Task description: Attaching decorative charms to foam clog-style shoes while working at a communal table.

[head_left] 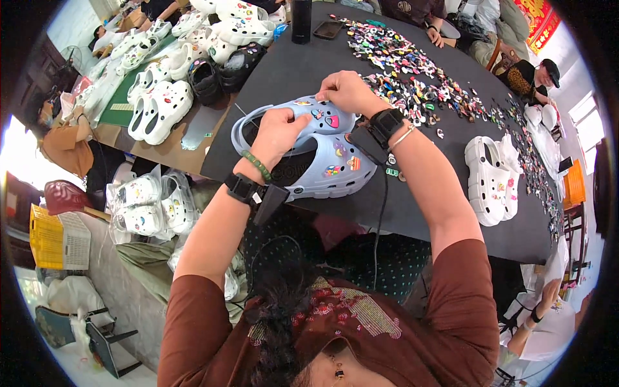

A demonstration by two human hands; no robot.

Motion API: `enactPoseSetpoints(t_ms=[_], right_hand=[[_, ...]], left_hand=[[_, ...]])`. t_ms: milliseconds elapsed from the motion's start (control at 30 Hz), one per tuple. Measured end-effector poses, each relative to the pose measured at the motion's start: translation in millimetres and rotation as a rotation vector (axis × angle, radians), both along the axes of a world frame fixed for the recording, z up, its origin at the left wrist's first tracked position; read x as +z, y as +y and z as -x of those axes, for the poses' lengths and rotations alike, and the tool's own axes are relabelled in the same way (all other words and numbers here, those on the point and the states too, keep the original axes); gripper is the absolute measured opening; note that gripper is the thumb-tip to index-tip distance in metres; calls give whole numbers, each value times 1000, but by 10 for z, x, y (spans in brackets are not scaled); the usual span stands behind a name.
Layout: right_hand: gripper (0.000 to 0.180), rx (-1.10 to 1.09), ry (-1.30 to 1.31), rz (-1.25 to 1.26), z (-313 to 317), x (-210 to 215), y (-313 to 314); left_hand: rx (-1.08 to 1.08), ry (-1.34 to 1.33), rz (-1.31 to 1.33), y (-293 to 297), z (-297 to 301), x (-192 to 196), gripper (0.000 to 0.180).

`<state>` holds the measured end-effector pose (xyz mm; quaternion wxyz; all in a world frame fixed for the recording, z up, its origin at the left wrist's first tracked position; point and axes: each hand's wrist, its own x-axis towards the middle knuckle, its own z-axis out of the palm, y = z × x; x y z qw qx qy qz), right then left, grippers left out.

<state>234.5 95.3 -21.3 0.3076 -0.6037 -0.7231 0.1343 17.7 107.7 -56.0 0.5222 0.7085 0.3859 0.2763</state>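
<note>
Two light blue clogs lie side by side on the black table, their toes pointing right. My left hand (278, 134) grips the far clog (335, 122) at its opening, with the thumb on the upper and the other fingers hidden inside. My right hand (350, 92) is closed in a pinch at the far side of that clog's upper. Whatever sits between those fingertips is hidden. Colourful charms, one a pink bag shape, dot the far clog. The near clog (316, 184) carries a rainbow charm (332, 171) and others, and neither hand grips it.
Loose charms (400, 58) spread over the table's far and right parts. A white clog pair (491, 180) stands at right. Many white clogs (161, 111) crowd the left table. A black bottle (301, 22) and phone (327, 29) stand at the back. Co-workers sit around.
</note>
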Motion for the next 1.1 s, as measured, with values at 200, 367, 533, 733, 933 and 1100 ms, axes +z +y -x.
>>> enactPoseSetpoints(t_ms=[200, 367, 533, 733, 933, 1100], right_hand=[[23, -153, 269, 187, -43, 26, 47], [23, -182, 573, 162, -164, 35, -142], [18, -295, 560, 65, -553, 106, -505], [21, -465, 31, -30, -1157, -59, -990], [31, -351, -201, -217, -1006, -77, -1417], [24, -177, -117, -238, -453, 203, -1659]], left_hand=[[-14, -1, -14, 44, -7, -62, 22], [5, 135, -134, -47, 32, 47, 31], [26, 60, -120, -105, 33, 116, 35], [70, 113, -189, -76, -5, 186, 52], [44, 332, -528, -142, 46, 323, 50], [150, 187, -979, -394, 193, 198, 37]])
